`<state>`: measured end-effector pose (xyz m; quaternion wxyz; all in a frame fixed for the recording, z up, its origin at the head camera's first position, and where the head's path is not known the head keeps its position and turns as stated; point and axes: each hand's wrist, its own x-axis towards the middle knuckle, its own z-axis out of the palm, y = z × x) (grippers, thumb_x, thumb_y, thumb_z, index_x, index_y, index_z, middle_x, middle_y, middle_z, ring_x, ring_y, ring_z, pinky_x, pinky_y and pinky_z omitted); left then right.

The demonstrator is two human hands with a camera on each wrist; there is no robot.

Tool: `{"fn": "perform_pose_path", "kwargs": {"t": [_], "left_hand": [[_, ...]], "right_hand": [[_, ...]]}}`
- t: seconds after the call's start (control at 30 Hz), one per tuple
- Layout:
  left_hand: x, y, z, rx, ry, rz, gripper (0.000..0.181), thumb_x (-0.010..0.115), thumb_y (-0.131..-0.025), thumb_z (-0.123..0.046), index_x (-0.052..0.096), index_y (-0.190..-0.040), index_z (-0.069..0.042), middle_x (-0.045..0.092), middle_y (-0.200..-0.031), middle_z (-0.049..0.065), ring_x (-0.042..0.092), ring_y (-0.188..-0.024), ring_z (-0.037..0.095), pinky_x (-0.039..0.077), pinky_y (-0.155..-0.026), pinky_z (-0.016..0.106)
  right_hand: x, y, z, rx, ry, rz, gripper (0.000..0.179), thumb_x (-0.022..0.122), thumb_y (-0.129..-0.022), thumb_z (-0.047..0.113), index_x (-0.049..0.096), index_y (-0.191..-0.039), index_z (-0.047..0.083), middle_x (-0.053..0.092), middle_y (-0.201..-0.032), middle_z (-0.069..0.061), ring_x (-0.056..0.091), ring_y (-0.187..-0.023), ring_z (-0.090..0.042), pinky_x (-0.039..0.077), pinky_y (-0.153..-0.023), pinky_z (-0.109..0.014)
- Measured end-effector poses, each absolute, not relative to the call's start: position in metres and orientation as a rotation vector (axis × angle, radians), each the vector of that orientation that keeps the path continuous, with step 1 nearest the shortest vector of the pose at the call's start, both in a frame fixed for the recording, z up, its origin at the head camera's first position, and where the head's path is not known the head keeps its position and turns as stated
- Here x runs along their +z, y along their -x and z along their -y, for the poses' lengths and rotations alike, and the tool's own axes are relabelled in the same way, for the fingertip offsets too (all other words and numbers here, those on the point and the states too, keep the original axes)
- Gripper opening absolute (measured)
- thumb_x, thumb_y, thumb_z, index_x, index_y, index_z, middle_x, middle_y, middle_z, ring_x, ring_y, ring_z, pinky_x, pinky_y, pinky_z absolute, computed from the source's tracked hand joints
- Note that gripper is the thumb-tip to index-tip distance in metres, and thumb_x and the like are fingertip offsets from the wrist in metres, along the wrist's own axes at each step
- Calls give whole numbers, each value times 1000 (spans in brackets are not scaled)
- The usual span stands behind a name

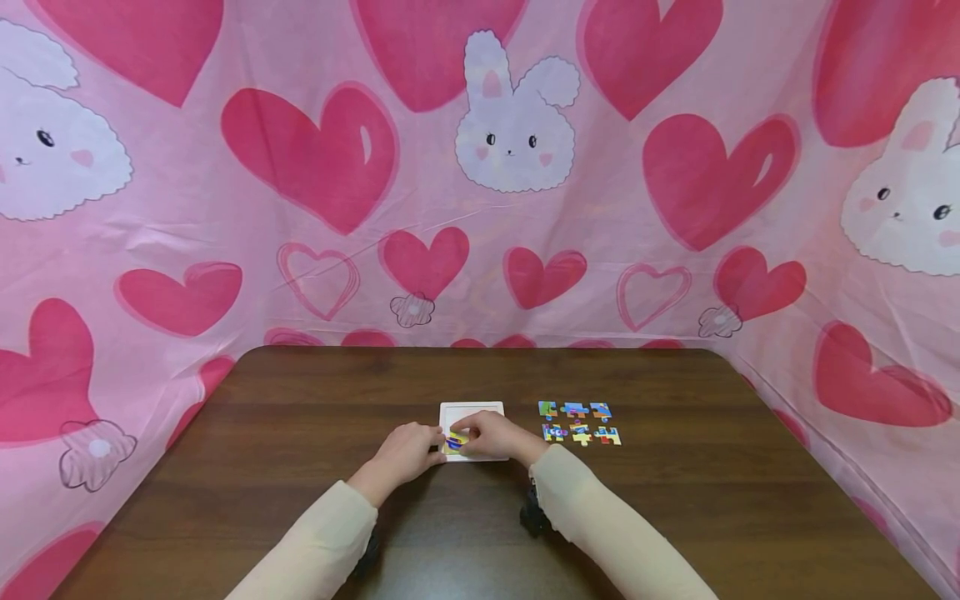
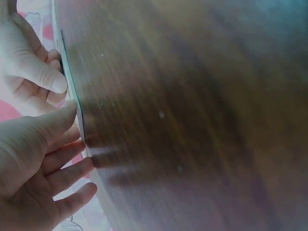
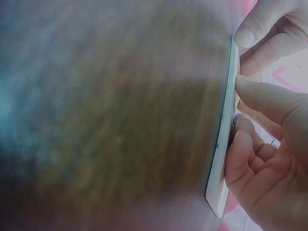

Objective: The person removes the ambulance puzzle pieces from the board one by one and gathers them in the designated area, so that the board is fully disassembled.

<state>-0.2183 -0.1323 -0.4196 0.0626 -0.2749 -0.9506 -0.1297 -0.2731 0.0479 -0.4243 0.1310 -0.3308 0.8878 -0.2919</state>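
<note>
A small white puzzle tray (image 1: 472, 405) lies flat on the table, with a yellow and blue puzzle piece (image 1: 453, 442) in its near left corner. At that corner, my left hand (image 1: 406, 451) holds the tray's edge between thumb and fingers. Reaching across the tray from the right, my right hand (image 1: 492, 434) has thumb and index finger at the puzzle piece and pinches it; its palm hides much of the tray. In the right wrist view the tray's side (image 3: 222, 144) runs beside the right hand's thumb and bent fingers.
Several loose puzzle pieces (image 1: 576, 410) lie in two rows to the right of the tray. The brown wooden table (image 1: 300, 400) meets a pink cloth with hearts and rabbits (image 1: 517, 250) at its back and sides.
</note>
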Motion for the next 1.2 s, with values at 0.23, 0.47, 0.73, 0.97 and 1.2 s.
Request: {"fn": "perform_pose_path", "kwargs": {"t": [0.23, 0.47, 0.73, 0.97, 1.2], "left_hand": [[-420, 220, 132, -390, 837, 2874, 20, 73, -79, -20, 72, -92, -4, 66, -102, 14, 64, -85, 31, 48, -73, 42], [-421, 220, 132, -392, 835, 2875, 20, 73, -78, -19, 72, -91, -4, 66, -102, 14, 63, -85, 31, 48, -73, 42], [-421, 220, 132, -360, 851, 2849, 18, 74, -78, -20, 71, -88, -5, 67, -101, 14, 64, -82, 30, 48, -70, 41], [-422, 220, 133, -364, 846, 2859, 16, 73, -78, -20, 71, -86, -6, 66, -102, 14, 64, -83, 31, 48, -70, 42], [-421, 219, 132, -380, 839, 2866, 15, 73, -78, -19, 71, -86, -6, 66, -103, 14, 63, -82, 30, 48, -71, 42]], "right_hand": [[-424, 273, -48, -833, 972, -2582, 31, 71, -81, 13, 65, -111, 7, 48, -64, 4, 43, -60, -10, 35, -60, -25], [-421, 273, -50, -838, 1041, -2559, 28, 71, -79, 7, 64, -106, 5, 45, -61, 4, 41, -57, -9, 34, -58, -24], [-421, 274, -49, -889, 1054, -2518, 29, 70, -77, 0, 62, -105, 3, 43, -59, 5, 40, -55, -7, 32, -55, -22], [-420, 274, -48, -857, 1033, -2533, 34, 70, -78, 2, 65, -111, 2, 44, -59, 5, 40, -56, -8, 33, -56, -23], [-422, 275, -48, -867, 1052, -2529, 30, 70, -77, 1, 65, -106, 2, 45, -60, 5, 40, -56, -8, 34, -57, -22]]}}
